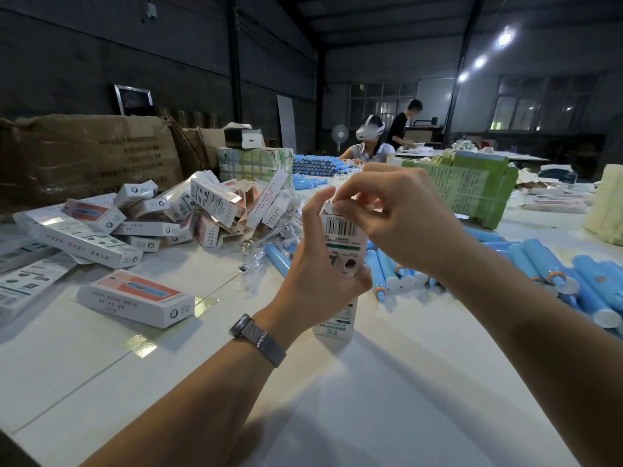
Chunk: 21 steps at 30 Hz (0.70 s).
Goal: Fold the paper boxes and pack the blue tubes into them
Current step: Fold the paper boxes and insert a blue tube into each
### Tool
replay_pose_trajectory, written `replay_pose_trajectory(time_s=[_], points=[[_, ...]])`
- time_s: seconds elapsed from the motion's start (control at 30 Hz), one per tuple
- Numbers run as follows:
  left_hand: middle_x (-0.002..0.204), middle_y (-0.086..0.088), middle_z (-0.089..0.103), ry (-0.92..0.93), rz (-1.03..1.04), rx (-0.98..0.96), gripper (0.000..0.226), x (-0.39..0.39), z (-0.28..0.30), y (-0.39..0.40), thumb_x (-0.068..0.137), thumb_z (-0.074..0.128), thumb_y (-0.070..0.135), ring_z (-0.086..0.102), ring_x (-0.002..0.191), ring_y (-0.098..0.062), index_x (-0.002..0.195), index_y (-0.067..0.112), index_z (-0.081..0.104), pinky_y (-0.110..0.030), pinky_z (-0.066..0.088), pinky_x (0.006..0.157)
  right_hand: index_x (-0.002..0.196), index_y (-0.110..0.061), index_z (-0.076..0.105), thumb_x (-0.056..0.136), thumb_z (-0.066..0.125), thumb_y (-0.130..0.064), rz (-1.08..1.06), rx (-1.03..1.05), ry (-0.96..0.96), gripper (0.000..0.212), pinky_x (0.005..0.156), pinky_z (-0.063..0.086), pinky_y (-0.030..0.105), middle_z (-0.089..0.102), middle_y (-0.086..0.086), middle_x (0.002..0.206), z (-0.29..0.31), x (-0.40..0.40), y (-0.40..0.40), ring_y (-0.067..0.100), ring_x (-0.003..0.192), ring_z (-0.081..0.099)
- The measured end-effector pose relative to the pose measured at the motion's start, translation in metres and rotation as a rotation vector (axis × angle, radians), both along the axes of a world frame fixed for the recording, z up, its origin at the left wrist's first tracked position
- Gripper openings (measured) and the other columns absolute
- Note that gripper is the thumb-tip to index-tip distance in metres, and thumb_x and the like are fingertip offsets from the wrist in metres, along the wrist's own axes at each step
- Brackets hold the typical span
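Head view: left hand (323, 274) grips box (342, 251) upright above the table (371, 382); right hand (387, 210) pinches its top flap. Likely closing it: keep box steady, tuck flap squarely. Blue tubes (539, 264) lie just right.

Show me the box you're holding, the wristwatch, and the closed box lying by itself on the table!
held box (340, 230): head view, on its barcode panel.
wristwatch (258, 339): head view, on its mesh band.
closed box (135, 298): head view, on its top face.
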<state>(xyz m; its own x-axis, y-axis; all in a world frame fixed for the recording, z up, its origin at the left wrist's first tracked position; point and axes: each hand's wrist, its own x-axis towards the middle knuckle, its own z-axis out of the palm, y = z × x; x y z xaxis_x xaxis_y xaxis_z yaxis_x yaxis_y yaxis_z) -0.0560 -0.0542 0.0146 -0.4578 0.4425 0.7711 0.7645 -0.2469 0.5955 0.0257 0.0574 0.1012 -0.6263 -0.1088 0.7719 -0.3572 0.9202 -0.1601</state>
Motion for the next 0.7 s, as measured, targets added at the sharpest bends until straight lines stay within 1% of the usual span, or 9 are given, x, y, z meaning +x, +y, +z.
replay_pose_trajectory(time_s=[0.1, 0.17, 0.3, 0.33, 0.43, 0.47, 0.53, 0.6, 0.7], points=[[0.106, 0.004, 0.055, 0.014, 0.011, -0.012, 0.100, 0.000, 0.000, 0.001, 0.072, 0.072, -0.005, 0.066, 0.085, -0.017, 0.134, 0.049, 0.015, -0.023, 0.059, 0.071, 0.088, -0.021, 0.075, 0.089, 0.069, -0.023, -0.030, 0.068, 0.007, 0.006, 0.067, 0.052, 0.041, 0.060, -0.013, 0.080, 0.004, 0.003, 0.000, 0.009, 0.072, 0.055], [0.104, 0.004, 0.055, 0.020, 0.010, -0.013, 0.101, 0.000, 0.000, 0.001, 0.072, 0.072, -0.007, 0.066, 0.082, -0.017, 0.133, 0.049, 0.015, -0.023, 0.058, 0.068, 0.086, -0.022, 0.075, 0.088, 0.069, -0.024, -0.054, 0.084, 0.002, 0.006, 0.067, 0.053, 0.041, 0.062, -0.013, 0.081, 0.005, 0.005, -0.001, 0.011, 0.075, 0.058], [0.109, -0.002, 0.055, 0.018, 0.011, -0.008, 0.100, 0.000, -0.001, 0.001, 0.073, 0.071, -0.006, 0.068, 0.080, -0.023, 0.140, 0.042, 0.014, -0.033, 0.061, 0.068, 0.086, -0.022, 0.076, 0.088, 0.069, -0.024, -0.013, -0.021, -0.038, 0.008, 0.069, 0.054, 0.045, 0.062, -0.006, 0.082, 0.003, 0.002, -0.004, 0.018, 0.077, 0.061], [0.110, -0.002, 0.056, 0.022, 0.014, 0.005, 0.099, 0.000, -0.001, 0.002, 0.073, 0.071, -0.003, 0.068, 0.081, -0.023, 0.138, 0.044, 0.014, -0.034, 0.061, 0.069, 0.086, -0.021, 0.076, 0.089, 0.068, -0.024, 0.003, -0.058, -0.052, 0.009, 0.069, 0.054, 0.046, 0.061, -0.005, 0.082, 0.001, 0.000, -0.004, 0.018, 0.077, 0.061], [0.108, 0.002, 0.056, 0.030, 0.040, 0.060, 0.090, -0.002, -0.002, 0.004, 0.076, 0.070, 0.001, 0.067, 0.086, -0.019, 0.125, 0.057, 0.018, -0.028, 0.060, 0.072, 0.092, -0.019, 0.078, 0.093, 0.065, -0.024, 0.041, -0.138, -0.062, 0.014, 0.067, 0.053, 0.049, 0.056, -0.005, 0.080, -0.006, -0.005, -0.003, 0.020, 0.075, 0.060], [0.108, 0.002, 0.055, 0.030, 0.048, 0.079, 0.088, -0.003, -0.003, 0.005, 0.078, 0.070, 0.000, 0.067, 0.087, -0.019, 0.120, 0.059, 0.019, -0.027, 0.059, 0.073, 0.095, -0.019, 0.078, 0.093, 0.065, -0.024, 0.049, -0.153, -0.050, 0.014, 0.067, 0.053, 0.049, 0.055, -0.005, 0.079, -0.009, -0.006, -0.003, 0.020, 0.074, 0.060], [0.110, 0.003, 0.055, 0.017, 0.054, 0.105, 0.087, -0.004, -0.004, 0.006, 0.078, 0.069, -0.002, 0.066, 0.090, -0.018, 0.116, 0.060, 0.021, -0.025, 0.057, 0.074, 0.101, -0.020, 0.076, 0.089, 0.070, -0.022, 0.059, -0.179, -0.015, 0.013, 0.069, 0.056, 0.044, 0.060, -0.005, 0.082, -0.014, -0.008, -0.001, 0.018, 0.077, 0.063], [0.107, 0.012, 0.055, 0.000, 0.046, 0.119, 0.083, -0.005, -0.005, 0.006, 0.077, 0.068, 0.000, 0.067, 0.088, -0.015, 0.113, 0.060, 0.023, -0.021, 0.055, 0.072, 0.103, -0.023, 0.073, 0.083, 0.077, -0.021, 0.087, -0.278, -0.007, 0.021, 0.073, 0.059, 0.036, 0.066, -0.007, 0.088, -0.018, -0.009, 0.003, 0.013, 0.082, 0.067], [0.098, 0.027, 0.054, 0.005, 0.055, 0.117, 0.079, -0.004, -0.006, 0.006, 0.076, 0.069, 0.004, 0.067, 0.083, -0.011, 0.111, 0.059, 0.023, -0.018, 0.054, 0.068, 0.091, -0.024, 0.070, 0.077, 0.084, -0.022, 0.143, -0.442, -0.015, 0.019, 0.069, 0.061, 0.035, 0.072, -0.008, 0.086, -0.024, -0.012, 0.009, 0.009, 0.075, 0.072]])
